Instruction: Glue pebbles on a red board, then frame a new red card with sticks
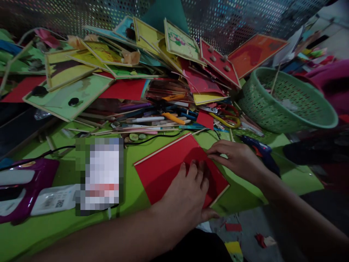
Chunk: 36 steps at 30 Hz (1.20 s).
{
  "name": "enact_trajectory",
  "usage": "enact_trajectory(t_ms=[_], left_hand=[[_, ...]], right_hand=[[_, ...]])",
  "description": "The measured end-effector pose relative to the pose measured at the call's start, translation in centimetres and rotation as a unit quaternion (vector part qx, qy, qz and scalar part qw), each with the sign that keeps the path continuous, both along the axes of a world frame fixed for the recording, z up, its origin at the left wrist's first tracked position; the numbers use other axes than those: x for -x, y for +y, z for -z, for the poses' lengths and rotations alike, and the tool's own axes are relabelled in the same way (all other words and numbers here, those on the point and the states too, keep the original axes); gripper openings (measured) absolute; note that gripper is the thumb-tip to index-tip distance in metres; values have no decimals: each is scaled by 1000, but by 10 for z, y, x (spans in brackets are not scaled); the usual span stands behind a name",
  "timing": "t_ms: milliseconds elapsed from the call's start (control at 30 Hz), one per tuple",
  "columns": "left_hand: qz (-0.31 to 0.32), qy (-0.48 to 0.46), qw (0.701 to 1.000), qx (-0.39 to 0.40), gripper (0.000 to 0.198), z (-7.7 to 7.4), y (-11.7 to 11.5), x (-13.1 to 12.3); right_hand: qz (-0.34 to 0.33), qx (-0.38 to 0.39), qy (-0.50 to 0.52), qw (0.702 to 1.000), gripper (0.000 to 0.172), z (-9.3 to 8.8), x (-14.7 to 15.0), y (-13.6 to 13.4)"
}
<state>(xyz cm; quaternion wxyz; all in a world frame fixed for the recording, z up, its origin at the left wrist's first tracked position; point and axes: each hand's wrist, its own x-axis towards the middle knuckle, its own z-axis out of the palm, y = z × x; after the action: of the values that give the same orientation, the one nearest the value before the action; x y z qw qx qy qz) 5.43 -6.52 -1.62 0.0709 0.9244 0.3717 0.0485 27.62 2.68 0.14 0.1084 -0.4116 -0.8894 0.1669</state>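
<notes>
A red card point(169, 167) lies on the green tabletop, with thin wooden strips along its far edge and its near right edge. My left hand point(187, 191) rests flat on the card, fingers stretched out. At the card's right edge, the thumb and fingers of my right hand point(236, 156) are pinched together. Whatever is between those fingertips is too small to make out. Just beyond my right hand lies a dark blue glue gun point(259, 147), partly hidden by the wrist.
Framed coloured cards point(181, 42) are heaped at the back, behind pens, sticks and scissors point(208, 109). A green basket point(289, 123) stands at the right. Leftward are a blurred-out rectangular object point(103, 178), a purple-and-white item point(40, 178) and a black cable point(147, 140).
</notes>
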Motion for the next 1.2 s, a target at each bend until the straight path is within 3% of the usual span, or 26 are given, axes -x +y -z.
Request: enact_trajectory(t_ms=[167,367,500,667,900,1200], left_hand=[[5,3,1000,-1,83,1,-1,1],[5,1,1000,-4,88,1,-1,-1],[3,4,1000,8,88,2,-1,-2],[8,11,1000,19,87,2,-1,-2],[4,17,1000,13,91,0,-1,-1],[-5,-3,1000,11,89,4,-2,-3]], right_hand=[[-66,-53,-127,988,16,-7,8,7],[-134,-119,-261,949,15,-17,22,7],[-155,-154,-273,937,18,-17,25,5],[-149,-160,-251,943,18,-9,20,6],[-139,-40,-144,979,21,-11,5,18],[-203,-132,-264,934,23,-23,22,9]])
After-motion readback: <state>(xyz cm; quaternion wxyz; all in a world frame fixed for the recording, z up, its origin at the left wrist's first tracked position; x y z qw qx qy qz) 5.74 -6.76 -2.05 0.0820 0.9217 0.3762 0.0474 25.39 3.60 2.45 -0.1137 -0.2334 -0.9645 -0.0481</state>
